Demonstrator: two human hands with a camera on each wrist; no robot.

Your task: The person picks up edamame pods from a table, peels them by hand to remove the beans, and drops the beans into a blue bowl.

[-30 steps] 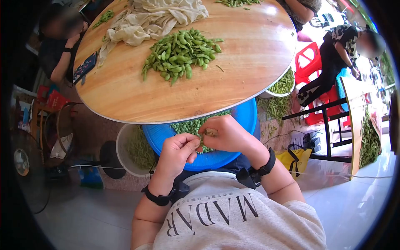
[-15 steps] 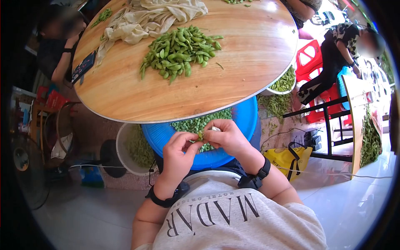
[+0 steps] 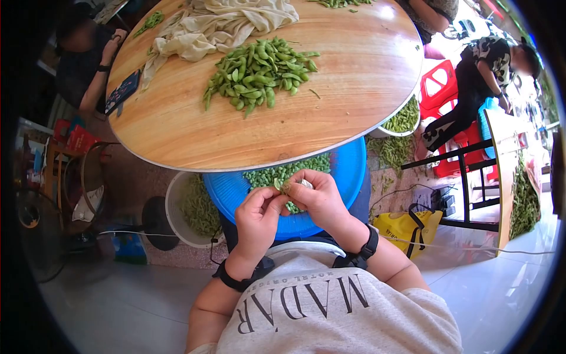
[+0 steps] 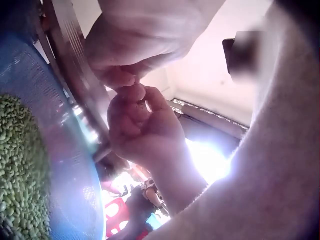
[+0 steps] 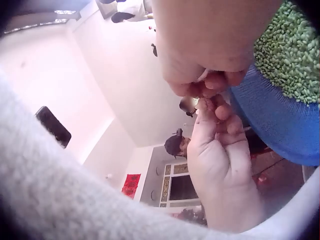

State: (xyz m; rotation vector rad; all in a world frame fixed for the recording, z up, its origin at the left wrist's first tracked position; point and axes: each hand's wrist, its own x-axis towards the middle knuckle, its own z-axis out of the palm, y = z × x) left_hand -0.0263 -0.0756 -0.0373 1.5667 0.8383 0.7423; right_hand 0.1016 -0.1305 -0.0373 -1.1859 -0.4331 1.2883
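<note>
Over a blue basin (image 3: 351, 194) holding shelled green beans (image 3: 265, 176), both hands meet fingertip to fingertip. Between them is a small green edamame pod (image 3: 279, 184). My left hand (image 3: 257, 218) pinches it with thumb and index finger from the left. From the other side, my right hand (image 3: 321, 200) grips it with curled fingers, and a whitish piece (image 3: 306, 184) shows by those fingers. In the left wrist view the fingers mostly hide the pod, while the shelled beans (image 4: 20, 170) lie off to the left.
A wooden table (image 3: 354, 88) reaches over the basin's far rim, bearing a heap of edamame pods (image 3: 259, 74) and a crumpled cloth (image 3: 224, 26). Left of the basin stands a white bucket (image 3: 174, 197) with pods. A yellow bag (image 3: 407, 230) is on the floor at right.
The fingers of both hands have drawn together around the pod, with more of its green showing than a second ago. The hands stay over the basin; the head view has shifted slightly.
</note>
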